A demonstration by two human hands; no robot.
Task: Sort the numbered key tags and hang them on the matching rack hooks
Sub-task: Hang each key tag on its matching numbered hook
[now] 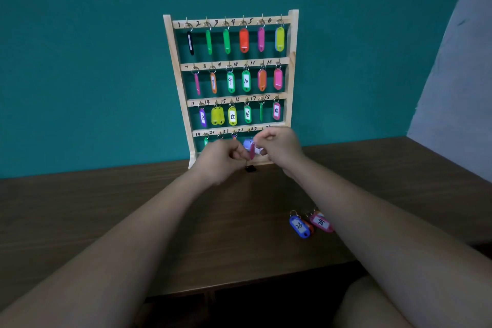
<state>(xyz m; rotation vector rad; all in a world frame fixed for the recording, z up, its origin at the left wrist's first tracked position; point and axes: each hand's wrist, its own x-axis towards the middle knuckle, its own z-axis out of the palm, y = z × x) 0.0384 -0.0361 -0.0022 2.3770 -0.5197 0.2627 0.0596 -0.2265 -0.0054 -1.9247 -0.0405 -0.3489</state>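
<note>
1. Key tags (246,80) fill the top three rows of the wooden rack (174,61), hook after hook. Numbers 9, 10, 15, 16 and 18 face out, and several other tags are turned edge-on.
2. The rack stands upright at the far edge of the worktop (106,208), its back to the teal wall (80,61).
3. Both hands are up at the bottom row and cover much of it. Rail labels 19 to 23 show above them, and a green tag (205,140) peeks out under 19.
4. Left hand (221,158): the fingers (241,154) are curled in, pinching a red tag (252,151). That tag is seen edge-on between the two hands, below the 22 and 23 labels.
5. Right hand (279,145): the fingers are curled tight, with thumb and forefinger tips together just above and right of the red tag. Whether they have its ring is too blurred to call.
6. A pale blue tag (247,142) shows just behind the red one, and I can't tell which hook it hangs on.
7. Down on the worktop, right of centre and toward the near edge, lie a blue tag (300,226) marked 23 and a pink tag (321,222) marked 24. They lie flat and touching, just beside the right forearm. An orange edge pokes out from under the blue one.
8. A small black object (250,168) sits on the worktop at the rack's foot, directly below the hands.
</note>
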